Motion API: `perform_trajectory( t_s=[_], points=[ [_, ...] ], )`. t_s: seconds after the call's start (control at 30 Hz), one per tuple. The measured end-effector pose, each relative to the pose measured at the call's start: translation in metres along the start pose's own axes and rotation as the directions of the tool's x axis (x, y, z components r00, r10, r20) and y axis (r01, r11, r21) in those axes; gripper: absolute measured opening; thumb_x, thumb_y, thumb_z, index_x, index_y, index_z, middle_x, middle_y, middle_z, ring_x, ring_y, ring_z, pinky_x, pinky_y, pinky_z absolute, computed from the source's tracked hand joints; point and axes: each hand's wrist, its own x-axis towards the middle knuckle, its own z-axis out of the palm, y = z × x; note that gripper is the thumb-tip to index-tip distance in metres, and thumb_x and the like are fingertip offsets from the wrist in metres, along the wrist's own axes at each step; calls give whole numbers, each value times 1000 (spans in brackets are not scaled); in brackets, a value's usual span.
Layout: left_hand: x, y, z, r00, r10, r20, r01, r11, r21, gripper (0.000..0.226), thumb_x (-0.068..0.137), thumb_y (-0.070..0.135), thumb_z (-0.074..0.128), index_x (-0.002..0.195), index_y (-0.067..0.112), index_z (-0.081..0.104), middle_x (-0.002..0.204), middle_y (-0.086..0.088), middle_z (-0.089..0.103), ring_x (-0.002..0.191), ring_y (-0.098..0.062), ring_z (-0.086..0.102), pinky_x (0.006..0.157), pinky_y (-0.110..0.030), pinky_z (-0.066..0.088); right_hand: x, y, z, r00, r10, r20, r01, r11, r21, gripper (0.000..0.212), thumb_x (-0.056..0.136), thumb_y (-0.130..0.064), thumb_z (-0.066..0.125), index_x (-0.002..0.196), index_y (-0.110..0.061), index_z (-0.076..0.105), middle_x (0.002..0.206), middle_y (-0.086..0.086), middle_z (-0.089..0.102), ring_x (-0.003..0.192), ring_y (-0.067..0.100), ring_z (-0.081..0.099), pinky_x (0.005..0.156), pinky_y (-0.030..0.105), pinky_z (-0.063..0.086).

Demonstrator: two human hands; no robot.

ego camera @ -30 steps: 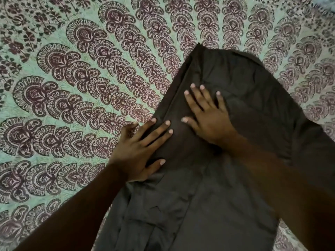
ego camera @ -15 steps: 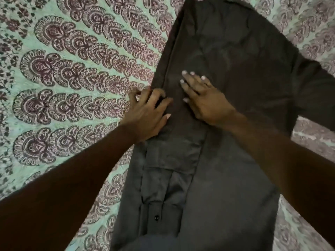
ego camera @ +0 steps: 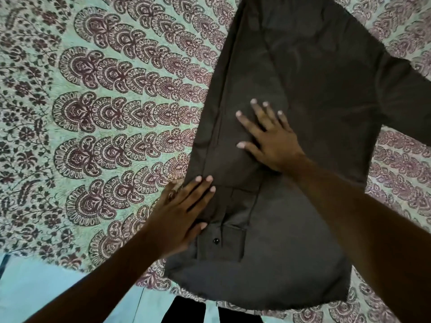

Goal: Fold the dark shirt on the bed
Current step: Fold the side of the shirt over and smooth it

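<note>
The dark shirt (ego camera: 303,113) lies flat on the patterned bedspread (ego camera: 105,113), reaching the bed's near edge. Both hands press it with straight fingers: left hand (ego camera: 179,215) on its left folded edge near a button (ego camera: 215,240), right hand (ego camera: 270,141) mid-shirt.

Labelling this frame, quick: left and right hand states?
Left hand: open, flat on the left edge of the shirt, holding nothing.
Right hand: open, fingers spread, pressing the shirt.

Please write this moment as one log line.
dark shirt: flat on bed, one side folded in | left hand: pressing folded edge | right hand: pressing shirt middle
</note>
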Motion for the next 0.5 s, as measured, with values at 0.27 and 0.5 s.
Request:
perform_trajectory(
  t_s=[0.27,0.5],
  points=[
    [-3,-4,-1,998,5,69,-9,999,53,108,83,86,42,165,23,10,174,2,-3,160,-17,4,120,-60,20,-45,-46,6,974,-226,22,226,974,4,77,99,-75,25,164,-34,18,173,9,6,160,31,6,125,55,18],
    [-1,-2,-8,996,-12,94,11,1000,15,122,68,84,55,165,26,9,173,6,-7,160,-18,1,121,-60,18,-97,-32,11,997,32,71,-40,992,119,82,98,-73,27,164,-27,17,174,4,3,160,23,6,126,55,17]
  ],
)
